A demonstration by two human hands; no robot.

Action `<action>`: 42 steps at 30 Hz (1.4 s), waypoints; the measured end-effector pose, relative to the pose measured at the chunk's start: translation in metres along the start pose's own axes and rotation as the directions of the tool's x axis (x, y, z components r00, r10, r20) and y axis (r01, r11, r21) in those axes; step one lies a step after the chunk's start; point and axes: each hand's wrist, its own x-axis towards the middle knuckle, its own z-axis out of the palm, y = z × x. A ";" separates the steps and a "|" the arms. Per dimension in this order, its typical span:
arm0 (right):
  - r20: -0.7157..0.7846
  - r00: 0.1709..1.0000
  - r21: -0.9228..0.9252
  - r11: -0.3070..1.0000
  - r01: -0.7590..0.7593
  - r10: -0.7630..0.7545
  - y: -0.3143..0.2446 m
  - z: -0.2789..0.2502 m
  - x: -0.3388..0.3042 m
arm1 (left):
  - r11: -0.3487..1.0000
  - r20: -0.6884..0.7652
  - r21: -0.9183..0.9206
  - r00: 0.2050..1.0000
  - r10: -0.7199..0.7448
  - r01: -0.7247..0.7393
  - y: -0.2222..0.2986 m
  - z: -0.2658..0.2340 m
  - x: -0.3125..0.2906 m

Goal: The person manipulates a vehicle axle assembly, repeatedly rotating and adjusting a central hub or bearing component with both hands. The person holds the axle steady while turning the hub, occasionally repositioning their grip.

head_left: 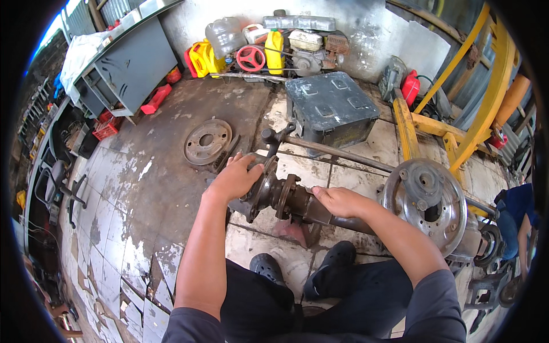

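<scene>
A greasy vehicle axle lies across in front of me. My left hand (234, 177) is over the wheel hub (264, 186) at its left end, with the fingers curled over the top. My right hand (342, 202) grips the axle tube (309, 207), thumb along the upper side; its other fingers are mostly hidden. Between the hands sits a bolted flange (286, 196). A reddish support (291, 230) shows beneath the tube. Beyond the axle runs a long steering rod (343, 152). Past my right hand stands a round metal backing plate (394, 191).
Another round plate (193, 150) lies on the stained floor. A black box (334, 103) stands ahead, with an engine (309, 63) and yellow jugs (203, 58) by the wall. A yellow steel frame (497, 74) rises at right. Another person (517, 211) is at the right edge.
</scene>
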 end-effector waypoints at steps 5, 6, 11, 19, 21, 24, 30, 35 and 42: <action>0.110 0.988 -0.062 0.992 -0.106 0.112 0.008 -0.007 0.008 | 1.000 -0.014 0.003 1.000 0.009 -0.009 0.001 0.001 0.000; 0.108 0.990 -0.023 0.996 -0.085 0.087 -0.004 -0.013 -0.003 | 1.000 -0.012 0.007 1.000 0.006 -0.006 0.000 0.002 0.000; -0.003 0.999 -0.001 0.999 -0.049 0.049 0.017 -0.003 0.006 | 1.000 0.002 0.011 1.000 -0.026 0.026 0.010 -0.002 -0.002; 0.074 0.996 -0.034 0.998 -0.047 0.049 0.017 0.000 0.013 | 1.000 -0.002 0.006 1.000 -0.014 0.014 0.005 -0.001 -0.001; 0.042 0.999 -0.024 0.999 -0.023 0.024 0.013 -0.002 0.004 | 0.999 0.005 -0.018 0.999 -0.034 0.035 0.009 0.000 -0.005; 0.049 0.998 0.016 1.000 0.024 -0.025 0.003 -0.004 -0.002 | 1.000 -0.006 0.008 1.000 0.014 -0.014 -0.001 0.000 0.002; 0.074 0.997 -0.027 0.999 -0.030 0.032 0.010 -0.004 0.006 | 1.000 -0.022 0.006 1.000 -0.003 0.003 -0.002 0.003 0.001; 0.066 0.997 -0.008 1.000 -0.029 0.029 0.007 -0.007 -0.001 | 1.000 0.000 0.005 1.000 0.011 -0.011 0.000 0.003 0.004; 0.046 0.998 0.028 0.999 -0.047 0.046 0.019 -0.003 0.007 | 1.000 -0.004 0.018 1.000 0.007 -0.007 0.000 0.000 0.002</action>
